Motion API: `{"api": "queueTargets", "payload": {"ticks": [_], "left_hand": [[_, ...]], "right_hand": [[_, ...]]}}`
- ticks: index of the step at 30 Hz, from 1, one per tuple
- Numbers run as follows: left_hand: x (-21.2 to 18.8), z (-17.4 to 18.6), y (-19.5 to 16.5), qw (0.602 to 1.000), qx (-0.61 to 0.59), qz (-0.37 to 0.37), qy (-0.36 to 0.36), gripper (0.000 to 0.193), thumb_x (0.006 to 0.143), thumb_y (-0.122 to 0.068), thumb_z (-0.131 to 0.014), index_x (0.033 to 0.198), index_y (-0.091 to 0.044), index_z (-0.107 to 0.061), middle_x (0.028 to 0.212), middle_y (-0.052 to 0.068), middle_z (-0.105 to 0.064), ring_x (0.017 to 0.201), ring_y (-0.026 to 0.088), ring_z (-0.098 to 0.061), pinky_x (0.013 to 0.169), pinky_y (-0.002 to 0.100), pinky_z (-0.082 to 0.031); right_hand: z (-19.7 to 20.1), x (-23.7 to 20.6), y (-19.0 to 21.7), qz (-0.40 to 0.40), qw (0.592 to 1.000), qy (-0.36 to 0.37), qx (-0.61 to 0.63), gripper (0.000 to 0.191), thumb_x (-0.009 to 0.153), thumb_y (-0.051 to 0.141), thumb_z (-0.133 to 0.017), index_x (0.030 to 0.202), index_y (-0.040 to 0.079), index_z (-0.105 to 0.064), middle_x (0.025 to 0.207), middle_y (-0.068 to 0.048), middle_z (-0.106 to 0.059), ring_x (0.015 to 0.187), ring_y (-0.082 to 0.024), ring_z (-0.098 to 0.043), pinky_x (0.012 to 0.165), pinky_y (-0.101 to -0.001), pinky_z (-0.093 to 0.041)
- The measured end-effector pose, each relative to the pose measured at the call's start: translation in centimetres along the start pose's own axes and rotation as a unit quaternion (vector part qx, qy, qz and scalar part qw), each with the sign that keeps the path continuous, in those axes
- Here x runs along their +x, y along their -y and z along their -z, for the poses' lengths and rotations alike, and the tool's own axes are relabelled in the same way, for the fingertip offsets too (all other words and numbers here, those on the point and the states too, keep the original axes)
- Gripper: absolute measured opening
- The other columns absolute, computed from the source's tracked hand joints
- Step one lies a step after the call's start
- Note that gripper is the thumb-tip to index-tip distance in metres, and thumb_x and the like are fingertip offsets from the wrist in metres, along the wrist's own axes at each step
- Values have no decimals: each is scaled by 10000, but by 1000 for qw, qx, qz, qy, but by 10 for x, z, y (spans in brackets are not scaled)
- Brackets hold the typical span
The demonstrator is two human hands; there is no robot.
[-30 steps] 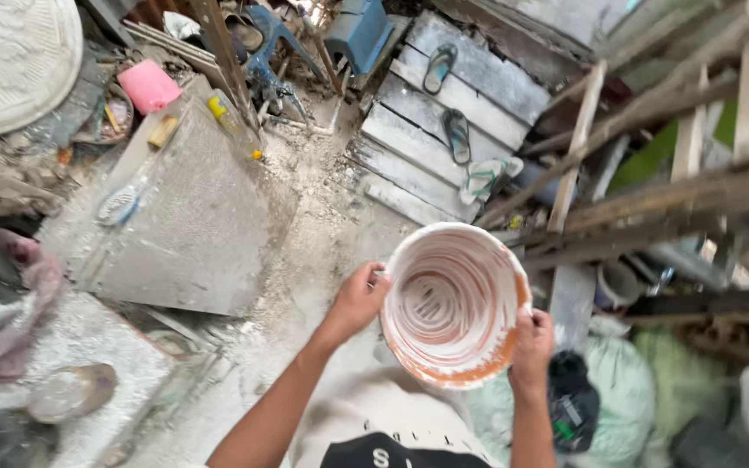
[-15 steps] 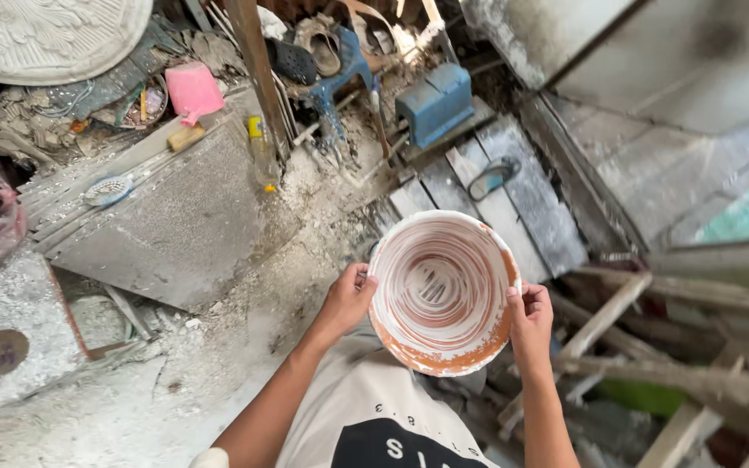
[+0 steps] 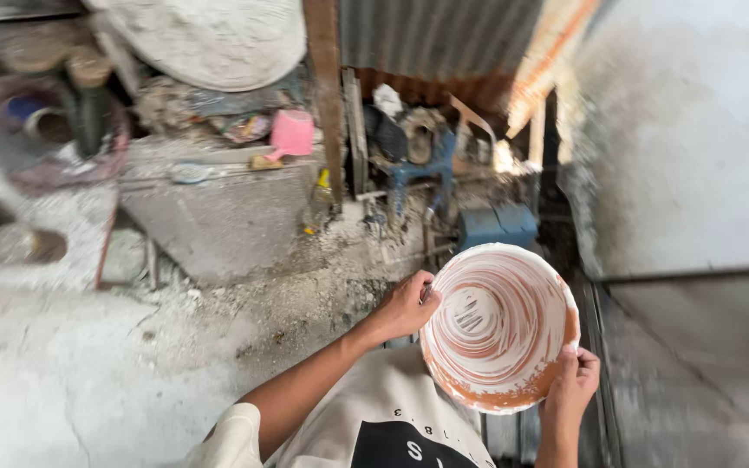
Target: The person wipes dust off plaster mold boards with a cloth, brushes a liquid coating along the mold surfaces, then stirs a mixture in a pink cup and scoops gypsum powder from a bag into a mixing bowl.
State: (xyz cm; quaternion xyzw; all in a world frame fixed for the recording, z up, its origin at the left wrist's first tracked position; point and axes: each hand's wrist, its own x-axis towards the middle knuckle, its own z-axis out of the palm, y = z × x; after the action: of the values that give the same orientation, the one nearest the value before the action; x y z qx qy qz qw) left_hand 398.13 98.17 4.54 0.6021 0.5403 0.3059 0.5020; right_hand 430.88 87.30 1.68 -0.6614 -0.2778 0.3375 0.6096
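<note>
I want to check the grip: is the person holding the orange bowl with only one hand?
No, the left hand and the right hand both grip the rim of the orange bowl.

Cream short-sleeved shirt [image 3: 383, 416] — dark block across the chest, pale lettering — bare forearms.

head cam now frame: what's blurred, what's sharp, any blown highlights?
Head view: the orange bowl smeared with white, the left hand and the right hand on its rim are fairly sharp; the surroundings smear with motion, most on the right, where the pale wall is soft and washed out. The pink scoop is soft. A bright gap near the blue machine is blown out.
</note>
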Motion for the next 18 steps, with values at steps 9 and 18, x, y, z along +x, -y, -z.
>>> {"api": "queueTargets", "payload": {"ticks": [9, 18], "left_hand": [[0, 15, -17, 949, 6, 104, -298, 373, 937, -278, -651, 1189, -7, -602, 995, 173, -711, 890, 291, -719, 813, 412, -555], [-90, -67, -49, 859, -64, 196, -469, 312, 948, -250, -657, 1138, -13, -585, 938, 178, -698, 838, 318, -708, 761, 418, -544]], "right_hand": [[-119, 140, 4, -41, 947, 316, 50, 195, 1066, 196, -667, 1091, 50, -541, 960, -19, -605, 839, -70, -552, 753, -236, -476], [-211, 178, 26, 29, 870, 488, -64, 268, 969, 127, -777, 961, 17, -533, 743, -59, -635, 631, -65, -543, 563, -217, -440]]}}
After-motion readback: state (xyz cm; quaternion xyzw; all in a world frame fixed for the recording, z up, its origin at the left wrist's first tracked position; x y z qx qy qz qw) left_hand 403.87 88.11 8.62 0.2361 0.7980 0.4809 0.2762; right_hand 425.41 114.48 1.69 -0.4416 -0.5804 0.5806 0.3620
